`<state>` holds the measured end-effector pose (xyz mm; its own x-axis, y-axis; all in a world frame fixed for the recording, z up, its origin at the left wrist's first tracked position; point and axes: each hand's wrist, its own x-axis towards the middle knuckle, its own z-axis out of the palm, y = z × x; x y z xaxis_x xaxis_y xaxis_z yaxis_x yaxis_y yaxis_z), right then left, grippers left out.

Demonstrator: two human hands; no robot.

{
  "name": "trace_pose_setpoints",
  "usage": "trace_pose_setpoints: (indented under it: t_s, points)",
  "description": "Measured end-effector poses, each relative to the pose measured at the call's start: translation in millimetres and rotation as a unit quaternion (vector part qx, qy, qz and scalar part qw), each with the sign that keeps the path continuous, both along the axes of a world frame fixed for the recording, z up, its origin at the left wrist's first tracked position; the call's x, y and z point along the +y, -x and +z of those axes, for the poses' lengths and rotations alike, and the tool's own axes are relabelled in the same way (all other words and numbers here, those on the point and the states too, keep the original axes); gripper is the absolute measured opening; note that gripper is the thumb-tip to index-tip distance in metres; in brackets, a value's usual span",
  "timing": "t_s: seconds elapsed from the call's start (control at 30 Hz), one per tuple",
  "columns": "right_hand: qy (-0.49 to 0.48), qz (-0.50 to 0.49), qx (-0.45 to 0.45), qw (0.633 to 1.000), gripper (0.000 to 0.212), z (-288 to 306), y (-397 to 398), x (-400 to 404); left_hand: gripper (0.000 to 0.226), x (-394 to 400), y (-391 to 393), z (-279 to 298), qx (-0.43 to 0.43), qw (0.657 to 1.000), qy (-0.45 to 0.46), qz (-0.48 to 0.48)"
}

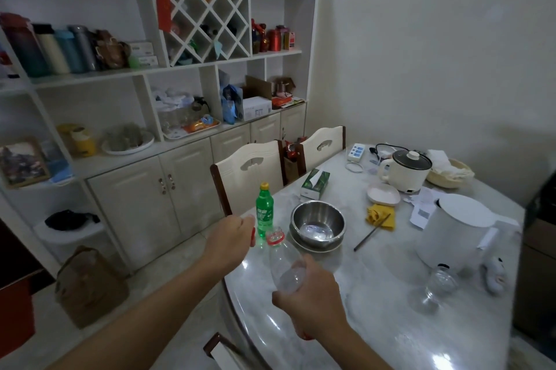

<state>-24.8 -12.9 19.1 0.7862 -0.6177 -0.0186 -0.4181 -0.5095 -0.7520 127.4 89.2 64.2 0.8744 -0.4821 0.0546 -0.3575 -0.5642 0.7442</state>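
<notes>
Gripping clear bottle (285,261) in right hand (313,306), red cap (253,237) in left hand (230,238), beside green bottle (264,214) and bowl (334,216).

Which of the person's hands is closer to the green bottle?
Left. The left hand, pinching a small red thing, is right beside the green bottle; the right hand grips the clear bottle lower down, nearer the camera.

1. The left hand (231,237) is bare, seen from its back, with the knuckles and wrist uncovered.
2. The left forearm (144,312) is bare along all of its visible length, and the wide lens draws it long and slim.
3. The right hand (310,297) is likewise bare, its back toward the camera.
4. The right forearm (358,348) is bare as well, a shorter stretch of it showing, with uncovered skin right to the picture's bottom edge.
</notes>
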Motion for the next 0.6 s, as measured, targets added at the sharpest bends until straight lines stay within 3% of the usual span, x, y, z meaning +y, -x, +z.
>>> trace_pose_setpoints:
  t_s: [0.13, 0.2, 0.33, 0.47, 0.6]
  points:
    - [-0.032, -0.018, 0.002, 0.999, 0.048, -8, 11, -15, 0.046, -16, 9, -33, 0.226, 0.969, 0.089, 0.056]
    - [-0.039, -0.027, 0.019, 0.999, 0.05, -13, 20, -24, 0.04, -22, 15, -54, 0.284, 0.95, 0.123, 0.037]
    - [-0.027, -0.058, 0.047, 0.997, 0.055, -26, 36, -41, 0.016, -29, 32, -97, 0.3, 0.946, 0.12, 0.003]
    - [-0.063, -0.06, 0.066, 0.994, 0.059, -38, 51, -55, 0.038, -33, 57, -145, 0.271, 0.962, 0.019, 0.022]
    - [-0.074, -0.065, 0.063, 0.993, 0.058, -48, 64, -68, 0.046, -48, 85, -195, 0.231, 0.97, -0.067, -0.007]
